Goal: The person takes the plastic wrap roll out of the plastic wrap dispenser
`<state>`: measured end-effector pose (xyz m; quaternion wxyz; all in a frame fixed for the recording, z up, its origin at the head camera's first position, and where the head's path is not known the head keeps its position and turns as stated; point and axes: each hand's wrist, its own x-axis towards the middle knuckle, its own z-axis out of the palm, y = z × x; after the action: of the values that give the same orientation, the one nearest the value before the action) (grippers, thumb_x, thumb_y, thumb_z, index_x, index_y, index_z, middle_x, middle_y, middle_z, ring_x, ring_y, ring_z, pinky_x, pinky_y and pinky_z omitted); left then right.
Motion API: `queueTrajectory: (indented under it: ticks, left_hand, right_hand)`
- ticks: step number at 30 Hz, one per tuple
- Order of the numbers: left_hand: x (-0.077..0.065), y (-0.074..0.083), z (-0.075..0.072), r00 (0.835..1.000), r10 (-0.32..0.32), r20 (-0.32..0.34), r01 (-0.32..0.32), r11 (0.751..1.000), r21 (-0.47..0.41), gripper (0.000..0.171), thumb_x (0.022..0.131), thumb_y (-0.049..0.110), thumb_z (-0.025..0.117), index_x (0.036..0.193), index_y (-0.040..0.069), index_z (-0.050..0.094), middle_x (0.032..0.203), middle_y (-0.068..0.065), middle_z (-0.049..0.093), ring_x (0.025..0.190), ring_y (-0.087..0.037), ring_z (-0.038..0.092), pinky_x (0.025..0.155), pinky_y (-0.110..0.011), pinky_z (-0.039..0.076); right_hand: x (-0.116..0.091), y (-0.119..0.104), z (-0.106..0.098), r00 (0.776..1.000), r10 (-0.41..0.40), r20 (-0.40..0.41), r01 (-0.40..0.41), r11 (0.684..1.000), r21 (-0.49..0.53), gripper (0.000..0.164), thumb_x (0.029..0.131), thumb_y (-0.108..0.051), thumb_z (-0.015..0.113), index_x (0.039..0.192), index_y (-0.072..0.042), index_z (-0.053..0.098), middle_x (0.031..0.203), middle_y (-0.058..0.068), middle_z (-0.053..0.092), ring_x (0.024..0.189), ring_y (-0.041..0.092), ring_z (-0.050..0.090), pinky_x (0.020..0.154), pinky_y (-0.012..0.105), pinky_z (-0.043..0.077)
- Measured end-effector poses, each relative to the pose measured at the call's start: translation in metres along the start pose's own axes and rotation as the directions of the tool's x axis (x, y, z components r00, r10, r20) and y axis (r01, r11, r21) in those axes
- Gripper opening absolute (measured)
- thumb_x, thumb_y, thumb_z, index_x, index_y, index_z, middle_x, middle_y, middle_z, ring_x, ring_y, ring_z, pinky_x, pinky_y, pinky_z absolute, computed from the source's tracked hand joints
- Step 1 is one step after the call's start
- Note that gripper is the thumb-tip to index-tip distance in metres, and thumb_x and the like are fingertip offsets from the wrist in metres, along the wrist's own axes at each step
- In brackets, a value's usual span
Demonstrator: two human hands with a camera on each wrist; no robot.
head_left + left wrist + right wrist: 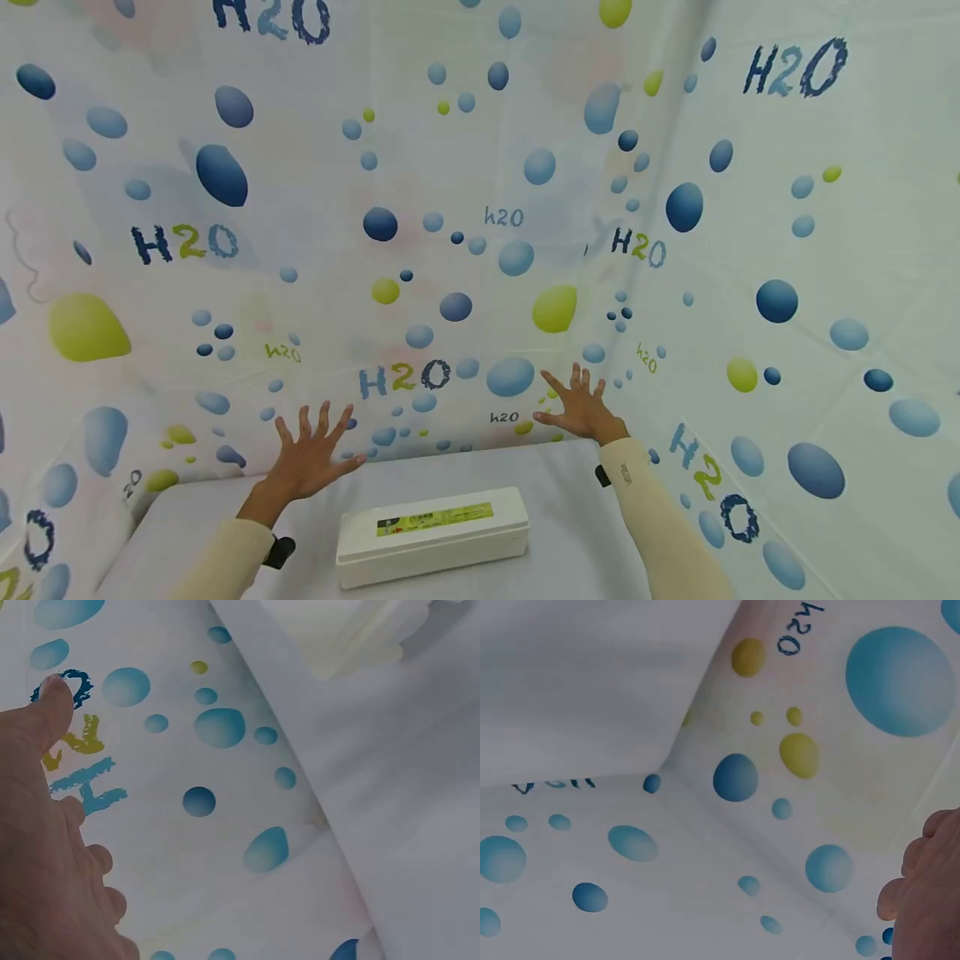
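Observation:
Both hands are raised with fingers spread, and neither holds anything. My left hand (306,454) is up over the left part of the table, behind and left of a long white box (435,540). My right hand (583,408) is lifted near the table's back right corner, farther from the box. The box lies lengthwise, lid on, with a yellow-green label (435,518) along its top. In the left wrist view a corner of the white box (337,637) shows at the top, apart from the left hand (52,847). Only knuckles of the right hand (934,892) appear in the right wrist view.
A white-covered table (570,533) carries the box. Behind it and on the sides hangs a white curtain (450,167) printed with blue and green drops and H2O lettering. Black wrist straps (279,552) show at both cuffs.

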<state>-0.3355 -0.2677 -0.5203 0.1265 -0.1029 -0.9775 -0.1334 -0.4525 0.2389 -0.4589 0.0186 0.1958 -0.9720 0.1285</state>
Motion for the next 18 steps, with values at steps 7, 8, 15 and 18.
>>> queueTrajectory:
  ticks: [7, 8, 15, 18]
  left_hand:
    - [-0.017, -0.003, 0.016, 0.996, -0.03, 0.086, 0.04, 0.991, -0.126, 0.105, 0.093, 0.069, 0.069, 0.168, 0.004, 0.037, 0.167, -0.046, 0.033, 0.147, -0.082, 0.024, 0.111, -0.1, 0.005]
    - [-0.02, -0.005, 0.019, 0.994, -0.039, 0.106, 0.053, 0.989, -0.138, 0.106, 0.093, 0.069, 0.07, 0.168, 0.003, 0.036, 0.168, -0.045, 0.032, 0.148, -0.082, 0.024, 0.111, -0.1, 0.006]
    - [-0.047, -0.011, 0.036, 0.976, -0.038, 0.213, 0.079, 0.979, -0.189, 0.128, 0.078, 0.068, 0.088, 0.17, 0.0, 0.03, 0.169, -0.044, 0.029, 0.149, -0.076, 0.031, 0.11, -0.097, 0.023]
    - [-0.056, -0.013, 0.042, 0.966, -0.035, 0.256, 0.097, 0.967, -0.236, 0.139, 0.07, 0.062, 0.097, 0.17, -0.004, 0.026, 0.169, -0.044, 0.029, 0.15, -0.075, 0.032, 0.11, -0.096, 0.025]
  right_hand:
    - [-0.001, -0.005, 0.0, 1.0, -0.007, -0.03, 0.007, 1.0, 0.005, 0.094, 0.099, -0.062, 0.067, 0.174, -0.02, 0.028, 0.174, 0.047, 0.002, 0.161, 0.072, 0.002, 0.123, 0.09, -0.002]
    - [-0.001, -0.005, 0.0, 1.0, -0.005, -0.03, 0.005, 1.0, 0.011, 0.094, 0.099, -0.061, 0.068, 0.174, -0.02, 0.029, 0.174, 0.047, 0.002, 0.161, 0.072, 0.001, 0.123, 0.09, -0.002]
    - [0.0, -0.001, 0.008, 1.0, 0.006, -0.004, -0.006, 1.0, -0.001, 0.095, 0.099, -0.065, 0.066, 0.175, -0.021, 0.028, 0.173, 0.047, 0.004, 0.161, 0.071, 0.005, 0.123, 0.09, 0.0]
    - [0.0, -0.001, 0.01, 1.0, -0.004, -0.005, 0.004, 1.0, 0.006, 0.095, 0.099, -0.064, 0.066, 0.174, -0.02, 0.029, 0.173, 0.048, 0.006, 0.16, 0.071, 0.007, 0.123, 0.091, 0.002]
